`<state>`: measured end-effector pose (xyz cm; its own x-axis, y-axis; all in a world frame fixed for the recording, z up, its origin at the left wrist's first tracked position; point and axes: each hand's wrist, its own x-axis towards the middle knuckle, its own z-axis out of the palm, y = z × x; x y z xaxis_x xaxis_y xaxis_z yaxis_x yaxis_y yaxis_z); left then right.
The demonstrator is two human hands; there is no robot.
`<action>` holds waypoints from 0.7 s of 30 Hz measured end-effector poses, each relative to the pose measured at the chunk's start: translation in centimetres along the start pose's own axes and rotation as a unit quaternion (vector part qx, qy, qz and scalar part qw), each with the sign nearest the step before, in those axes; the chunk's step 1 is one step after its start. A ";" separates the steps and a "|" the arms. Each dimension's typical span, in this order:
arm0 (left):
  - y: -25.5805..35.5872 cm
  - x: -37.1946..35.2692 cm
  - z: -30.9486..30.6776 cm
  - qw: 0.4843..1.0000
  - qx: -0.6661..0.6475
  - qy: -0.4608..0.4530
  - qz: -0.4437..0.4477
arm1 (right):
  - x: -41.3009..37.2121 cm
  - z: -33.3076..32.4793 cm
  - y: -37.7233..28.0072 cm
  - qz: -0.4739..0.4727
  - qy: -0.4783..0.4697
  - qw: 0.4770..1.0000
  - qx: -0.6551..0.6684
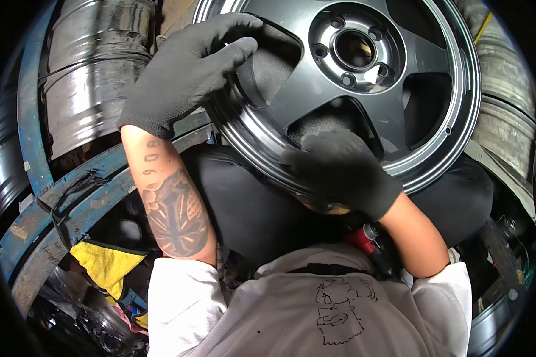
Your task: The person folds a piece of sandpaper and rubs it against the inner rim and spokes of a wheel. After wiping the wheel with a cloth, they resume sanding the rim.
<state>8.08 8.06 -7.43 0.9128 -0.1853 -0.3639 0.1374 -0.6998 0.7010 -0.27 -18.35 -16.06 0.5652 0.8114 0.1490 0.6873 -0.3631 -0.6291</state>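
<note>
A dark grey wheel rim (387, 113) with wide spokes and a polished outer lip rests over my lap. My left hand (199, 62), in a black glove, is at the rim's upper left edge, thumb and fingers curled round the lip. In the same kind of glove, my right hand (345, 169) lies over the lower edge of the rim, near the gap between two spokes. It is blurred, and its fingertips are hard to make out. Round bolt holes surround the centre bore.
Metal drums or rims (98, 77) stand behind a blue metal frame (33, 125) at the left, with more (503, 89) at the right. A yellow cloth (107, 265) hangs at lower left. Something red and black (366, 238) lies below my right hand.
</note>
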 end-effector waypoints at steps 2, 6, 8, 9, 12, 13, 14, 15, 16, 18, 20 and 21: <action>-0.1 -0.1 -0.2 1.000 0.019 0.005 0.003 | 0.3 0.1 0.1 -0.018 -0.009 0.999 -0.035; -0.4 -0.3 -0.1 0.997 0.043 0.000 0.069 | 0.4 2.3 0.2 -0.029 0.059 0.996 -0.058; -0.2 -0.4 -0.1 0.999 0.030 0.002 0.042 | 0.1 0.7 -0.5 0.005 -0.012 0.999 -0.035; -0.3 -0.5 -0.2 0.999 0.023 0.004 0.027 | 0.1 0.2 -0.8 0.021 -0.048 0.998 -0.023; -0.7 -0.5 -0.2 0.999 0.030 0.013 0.031 | 1.1 2.2 -0.7 0.008 0.048 0.999 -0.007; -0.8 -0.5 -0.1 0.998 0.007 0.010 0.059 | 0.5 2.0 -0.8 0.011 0.037 0.999 -0.027; -0.5 -0.3 0.2 0.998 0.013 0.010 0.058 | 0.2 1.8 -0.8 0.011 0.028 0.998 -0.049; -0.2 -0.4 0.4 0.998 0.019 0.012 0.054 | 0.1 1.6 -0.8 0.007 0.018 0.997 -0.069; -0.1 -0.6 0.4 0.999 0.026 0.016 0.045 | 0.1 1.5 -0.8 0.012 0.019 0.998 -0.063; 0.0 -0.6 0.2 0.999 0.014 -0.009 0.046 | 0.0 1.3 -1.0 0.017 0.014 0.999 -0.046; 0.0 -0.2 0.4 0.998 -0.012 -0.018 0.051 | 0.3 2.3 -1.0 0.021 0.024 0.999 -0.017; 0.1 0.0 0.3 0.999 -0.002 -0.010 0.049 | 0.6 2.4 -0.7 0.022 0.035 0.999 -0.009</action>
<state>7.95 7.72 -7.54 0.9144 -0.2665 -0.3047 0.0487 -0.6749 0.7363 -1.52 -16.55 -17.39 0.6253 0.7606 0.1743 0.6683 -0.4067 -0.6228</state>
